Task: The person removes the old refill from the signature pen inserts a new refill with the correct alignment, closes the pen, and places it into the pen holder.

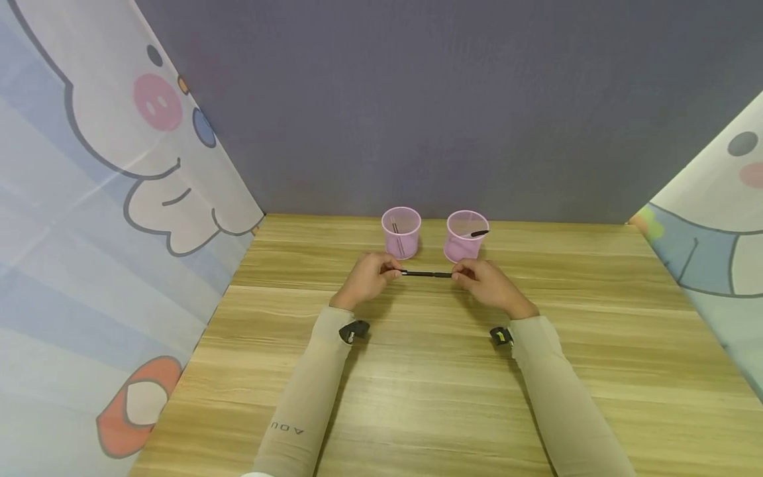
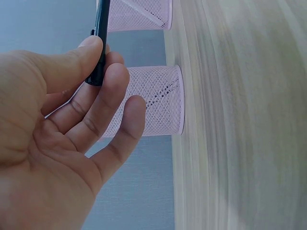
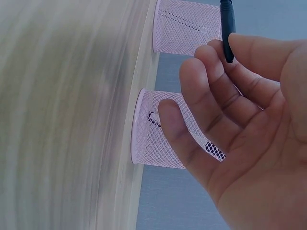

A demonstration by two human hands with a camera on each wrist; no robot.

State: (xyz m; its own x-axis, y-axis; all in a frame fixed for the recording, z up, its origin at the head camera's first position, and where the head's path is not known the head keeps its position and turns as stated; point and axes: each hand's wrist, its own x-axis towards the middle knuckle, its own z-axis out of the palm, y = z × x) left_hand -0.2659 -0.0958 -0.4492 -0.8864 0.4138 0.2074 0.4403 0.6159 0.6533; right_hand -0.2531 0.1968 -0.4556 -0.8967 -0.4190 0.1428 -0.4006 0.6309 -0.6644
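A slim black pen (image 1: 426,273) lies level between my two hands, in front of two pink mesh cups. At its left end, where a clip shows in the left wrist view, my left hand (image 1: 371,277) pinches it between thumb and fingertips. My right hand (image 1: 485,283) pinches the tapered right end (image 3: 228,45) the same way. Behind the left hand stands the left cup (image 1: 402,248), with a thin dark stick-like item inside. The right cup (image 1: 461,250) stands behind the right hand and holds a pen (image 1: 479,233) whose black end leans over the rim.
Both cups stand side by side near the back of the wooden table (image 1: 429,384), before a dark grey panel (image 1: 441,112). Cartoon-printed sheets (image 1: 119,265) hang along the left and right sides. Each wrist carries a small black camera.
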